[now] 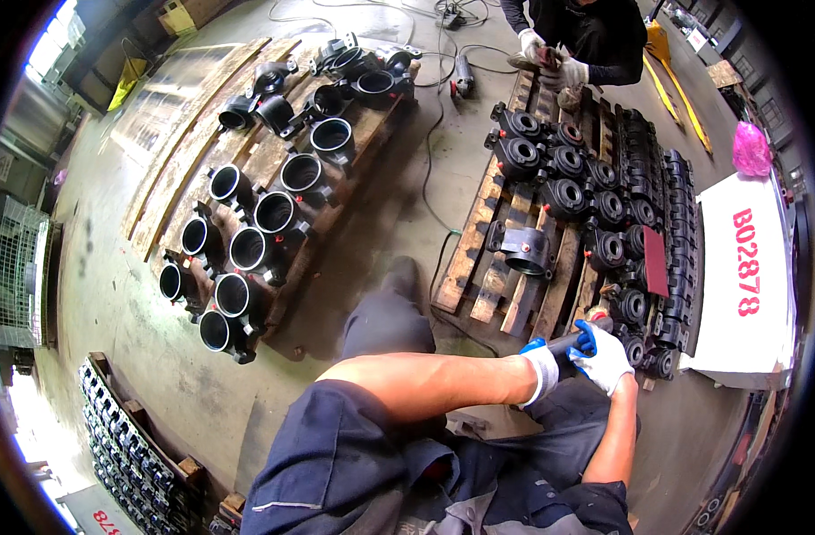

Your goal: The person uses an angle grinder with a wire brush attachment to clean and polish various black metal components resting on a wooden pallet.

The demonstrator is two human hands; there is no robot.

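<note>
Gripping the dark tool (564, 344) at the lower right of the frame, I have both gloved hands on it: my left hand (540, 370) looks closed around its near end, though my wrist hides most of those fingers, and my right hand (604, 358) curls its blue-tipped fingers over the far end, clamped on the body. Two hands probably steady it better than one. Its tip is too crowded by the black ring-faced parts (566, 198) to make out. Those sit close together on the right pallet (468, 241), likely to save space, while one lone collar (525, 251) lies apart on bare slats. A red sheet (655, 261) rests over some parts. At upper left, black cylinders (274, 212) mostly stand bore-up on the left pallet (257, 153), presumably for stability and to keep their openings reachable.
</note>
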